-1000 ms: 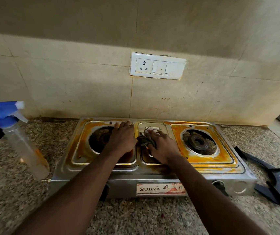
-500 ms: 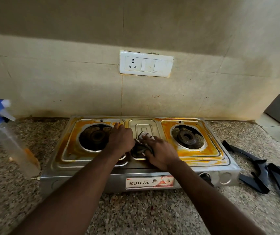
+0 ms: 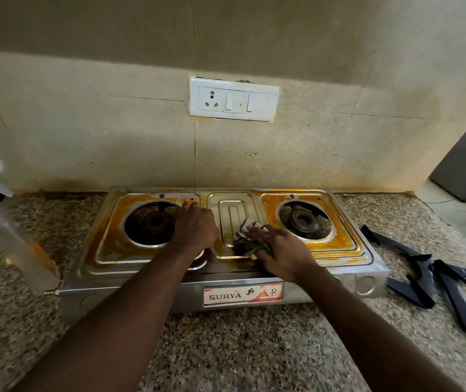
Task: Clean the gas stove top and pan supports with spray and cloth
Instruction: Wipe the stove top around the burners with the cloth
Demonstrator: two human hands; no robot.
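Granite counter (image 3: pixel 226 349): stove (image 3: pixel 141 290), long axis left-right, label toward viewer; left hand (image 3: pixel 195 227) resting on it, fingers extended, empty; right hand (image 3: pixel 279 253) gripping cloth (image 3: pixel 247 226) on centre panel

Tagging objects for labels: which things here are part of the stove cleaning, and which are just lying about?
In the job: stove top, cloth in right hand, left hand resting on stove, spray bottle, pan supports.
Just there: switch plate on wall, countertop.

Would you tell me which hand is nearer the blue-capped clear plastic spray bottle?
Left. The left hand is right of the spray bottle; the right hand lies farther right.
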